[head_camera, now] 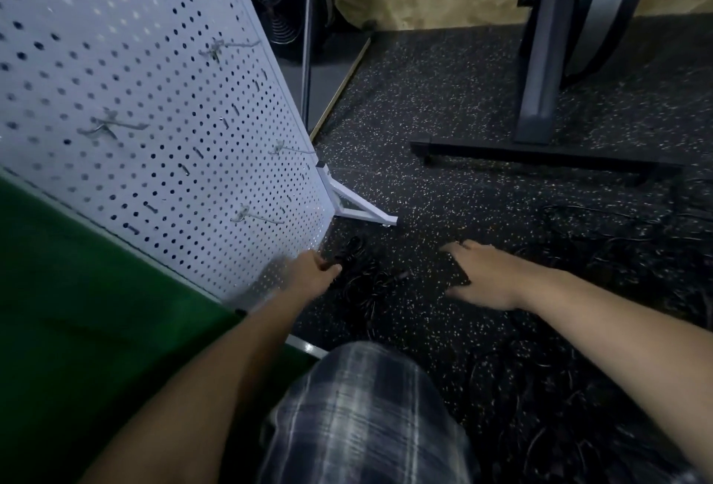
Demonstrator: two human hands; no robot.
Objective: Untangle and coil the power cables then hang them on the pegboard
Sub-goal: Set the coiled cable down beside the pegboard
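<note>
A white pegboard (154,105) on a white stand fills the upper left, with several metal hooks (258,215) sticking out and nothing hanging on them. My left hand (314,273) is low by the pegboard's bottom corner, fingers curled round a bundle of black cable (357,271) that trails down onto the floor. My right hand (482,277) hovers over the speckled floor to the right, fingers spread and holding nothing. More black cables (602,240) lie loose on the floor at the right, hard to make out in the dim light.
A black equipment frame (540,152) with a flat foot stands at the upper right. A black fan (277,1) sits behind the pegboard. A green surface (77,310) runs along the lower left. My plaid-clad knee (366,414) is at the bottom centre.
</note>
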